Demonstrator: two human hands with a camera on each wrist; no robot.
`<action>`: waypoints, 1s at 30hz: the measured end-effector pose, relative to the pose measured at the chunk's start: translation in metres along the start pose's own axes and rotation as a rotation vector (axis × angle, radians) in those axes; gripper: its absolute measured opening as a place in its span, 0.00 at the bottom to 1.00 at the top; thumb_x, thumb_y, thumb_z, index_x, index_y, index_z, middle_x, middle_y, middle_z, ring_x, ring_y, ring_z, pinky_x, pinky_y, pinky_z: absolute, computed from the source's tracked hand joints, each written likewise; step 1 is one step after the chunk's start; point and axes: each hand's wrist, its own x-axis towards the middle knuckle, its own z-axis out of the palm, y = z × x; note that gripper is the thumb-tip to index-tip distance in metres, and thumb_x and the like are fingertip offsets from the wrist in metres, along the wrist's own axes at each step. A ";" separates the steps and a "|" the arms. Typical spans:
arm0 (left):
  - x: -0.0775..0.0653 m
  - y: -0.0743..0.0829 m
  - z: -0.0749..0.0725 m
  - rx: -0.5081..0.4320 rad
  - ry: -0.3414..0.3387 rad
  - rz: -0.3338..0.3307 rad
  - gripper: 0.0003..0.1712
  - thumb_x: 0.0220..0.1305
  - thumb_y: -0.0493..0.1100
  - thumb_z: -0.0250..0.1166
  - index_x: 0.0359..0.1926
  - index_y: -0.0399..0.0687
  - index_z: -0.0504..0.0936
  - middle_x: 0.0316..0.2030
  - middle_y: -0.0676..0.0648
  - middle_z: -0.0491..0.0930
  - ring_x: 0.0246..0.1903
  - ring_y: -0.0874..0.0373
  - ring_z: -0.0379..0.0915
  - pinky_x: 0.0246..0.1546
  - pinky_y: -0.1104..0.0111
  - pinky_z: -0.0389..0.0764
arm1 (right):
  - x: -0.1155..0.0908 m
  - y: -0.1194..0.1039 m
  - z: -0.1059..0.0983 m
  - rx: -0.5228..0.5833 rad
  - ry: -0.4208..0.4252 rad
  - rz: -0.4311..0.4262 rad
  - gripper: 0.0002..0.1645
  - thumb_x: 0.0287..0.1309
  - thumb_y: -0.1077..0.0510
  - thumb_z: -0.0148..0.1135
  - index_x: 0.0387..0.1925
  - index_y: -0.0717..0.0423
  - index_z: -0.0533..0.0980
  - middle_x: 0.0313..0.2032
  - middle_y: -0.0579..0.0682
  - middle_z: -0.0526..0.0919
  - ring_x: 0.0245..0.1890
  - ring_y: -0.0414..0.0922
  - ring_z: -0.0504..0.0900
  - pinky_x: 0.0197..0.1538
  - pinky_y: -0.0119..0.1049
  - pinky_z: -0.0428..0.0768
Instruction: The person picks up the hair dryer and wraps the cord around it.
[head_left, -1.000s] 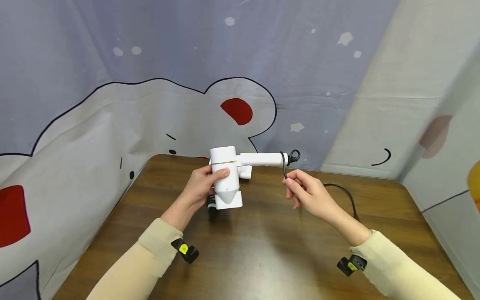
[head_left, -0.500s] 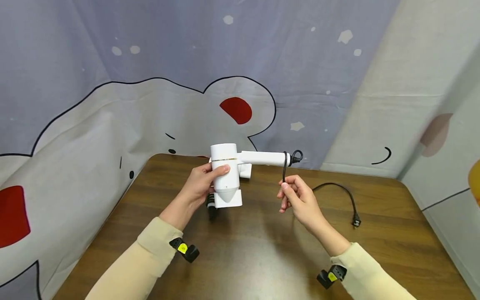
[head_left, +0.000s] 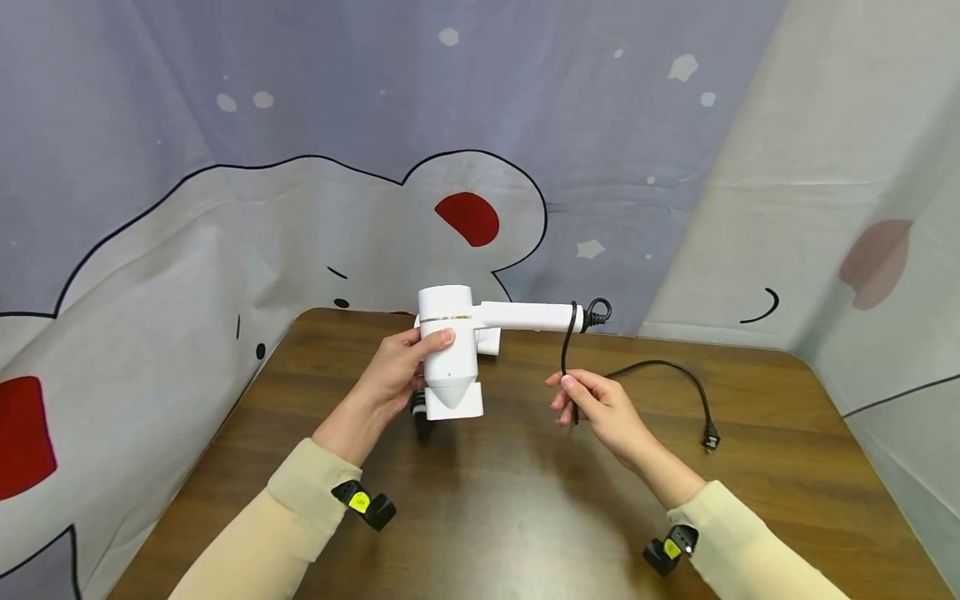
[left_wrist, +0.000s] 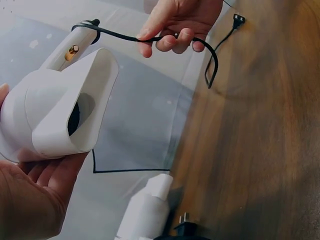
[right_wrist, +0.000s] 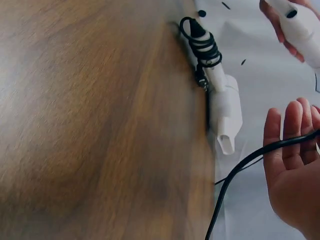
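Observation:
A white hair dryer (head_left: 452,354) is held up above the table, its handle pointing right. My left hand (head_left: 393,372) grips its body, with the thumb across the front. The dryer's flat nozzle (left_wrist: 82,107) shows in the left wrist view. From the handle's end comes a black cord (head_left: 567,342), looped once around the handle. My right hand (head_left: 603,408) pinches this cord between thumb and fingers, a little below the handle. Beyond the hand the cord runs over the table to its plug (head_left: 710,436).
A second white hair dryer (right_wrist: 226,107) lies on the table behind the left hand, its black cord (right_wrist: 205,50) wound around its handle. The brown wooden table (head_left: 510,517) ends at a printed curtain (head_left: 337,233) at the back.
My right hand has moved left and slightly down along the cord, and the plug has come into sight beyond it. My left hand keeps holding the dryer nearly still.

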 end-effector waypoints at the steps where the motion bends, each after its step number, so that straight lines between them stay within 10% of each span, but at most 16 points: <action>1: -0.001 0.000 0.000 -0.002 -0.010 0.000 0.28 0.71 0.43 0.68 0.64 0.27 0.77 0.39 0.45 0.86 0.35 0.56 0.86 0.36 0.63 0.86 | 0.000 0.002 -0.002 0.006 -0.010 0.009 0.21 0.84 0.58 0.51 0.56 0.74 0.79 0.33 0.57 0.84 0.27 0.41 0.83 0.42 0.43 0.90; 19: -0.008 -0.006 0.000 -0.025 -0.105 -0.004 0.27 0.70 0.42 0.65 0.61 0.25 0.75 0.36 0.49 0.86 0.34 0.56 0.86 0.37 0.62 0.86 | 0.004 0.019 -0.031 0.048 -0.039 0.117 0.29 0.86 0.52 0.47 0.51 0.80 0.76 0.24 0.45 0.77 0.23 0.37 0.78 0.41 0.40 0.88; 30: -0.012 -0.008 -0.003 -0.031 -0.161 0.018 0.25 0.69 0.42 0.64 0.58 0.24 0.77 0.35 0.48 0.87 0.33 0.56 0.87 0.37 0.61 0.88 | 0.023 0.010 -0.057 0.064 -0.096 0.183 0.19 0.84 0.56 0.50 0.35 0.60 0.80 0.20 0.42 0.74 0.19 0.36 0.72 0.34 0.35 0.84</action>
